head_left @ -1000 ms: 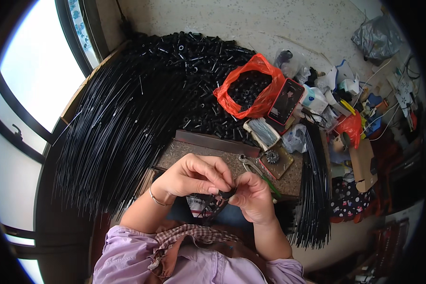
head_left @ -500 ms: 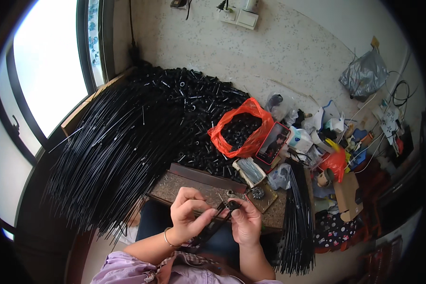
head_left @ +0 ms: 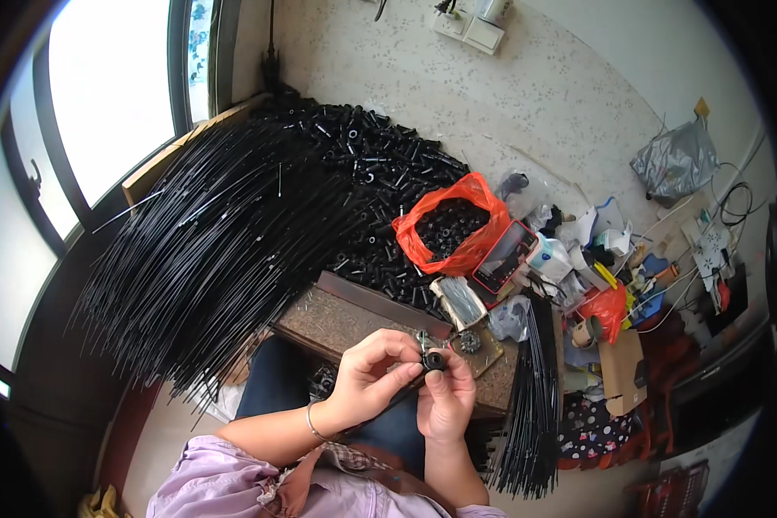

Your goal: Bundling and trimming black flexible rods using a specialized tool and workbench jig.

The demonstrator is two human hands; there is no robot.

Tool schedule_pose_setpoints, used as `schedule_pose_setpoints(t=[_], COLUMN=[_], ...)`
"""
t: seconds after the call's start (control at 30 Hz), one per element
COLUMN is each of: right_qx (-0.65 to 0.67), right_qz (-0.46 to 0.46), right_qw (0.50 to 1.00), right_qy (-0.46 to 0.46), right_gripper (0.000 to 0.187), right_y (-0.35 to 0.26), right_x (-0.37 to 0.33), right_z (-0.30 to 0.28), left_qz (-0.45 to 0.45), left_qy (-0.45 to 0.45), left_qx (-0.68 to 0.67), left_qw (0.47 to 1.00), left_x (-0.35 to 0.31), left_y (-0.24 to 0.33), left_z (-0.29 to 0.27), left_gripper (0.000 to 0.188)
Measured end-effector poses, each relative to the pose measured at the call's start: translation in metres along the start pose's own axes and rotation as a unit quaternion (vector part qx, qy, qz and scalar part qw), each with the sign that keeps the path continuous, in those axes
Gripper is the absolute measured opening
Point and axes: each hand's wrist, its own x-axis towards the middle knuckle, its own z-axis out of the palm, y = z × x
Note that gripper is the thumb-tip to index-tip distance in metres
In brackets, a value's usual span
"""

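Note:
Both hands are together over my lap at the table's front edge. With thumb and fingers, my right hand [head_left: 449, 397] grips a short black tubular part [head_left: 436, 360], its round open end facing up. My left hand [head_left: 375, 371] pinches close against the left side of this part; what lies between its fingertips is too small to make out. A thin, pale metallic piece [head_left: 423, 340] sticks up at the fingertips. Below the hands a dark rod slants toward my lap, partly hidden by the fingers.
A large bundle of thin black rods [head_left: 207, 250] fans out on the left beside heaped black tubular parts [head_left: 380, 164]. A red plastic bag [head_left: 410, 246], a phone [head_left: 505, 256], a box of thin pins [head_left: 462, 302] and another rod bundle [head_left: 531, 406] stand to the right.
My left hand has come in from apart to meet the black part at my right fingertips. The part's open end now faces up more plainly. The whole view has shifted slightly.

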Motion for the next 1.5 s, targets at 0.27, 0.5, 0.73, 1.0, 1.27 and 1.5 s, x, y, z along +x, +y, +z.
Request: schedule_pose_setpoints(t=[0.27,0.5,0.73,1.0,1.27,1.5], right_qx=[0.005,-0.032,-0.187,-0.064,-0.257,-0.562], right_qz=[0.048,0.033,-0.056,0.048,0.014,-0.384], right_qw=[0.997,0.997,0.978,0.992,0.958,0.716], right_qy=[-0.068,-0.064,-0.067,-0.102,-0.127,-0.153], right_gripper=[0.023,0.024,0.017,0.047,0.086,0.034], right_y=[-0.011,-0.01,-0.011,-0.002,-0.027,-0.051], right_x=[0.008,0.009,0.006,0.01,0.013,0.006], right_z=[-0.012,-0.013,-0.007,-0.008,0.005,0.015], left_qz=[-0.144,-0.072,0.057,0.023,-0.277,-0.212], left_qy=[-0.045,-0.107,-0.064,-0.156,-0.274,-0.191], left_qx=[-0.122,0.039,0.178,0.058,-0.221,-0.224], left_qw=[0.981,0.991,0.98,0.986,0.894,0.932], left_x=[0.004,0.011,0.006,-0.001,0.0,-0.01], left_y=[0.005,0.009,0.013,0.001,0.011,-0.001], left_z=[-0.01,-0.016,-0.008,-0.007,-0.024,-0.025], left_gripper=[0.009,0.012,0.033,0.034,0.063,0.041])
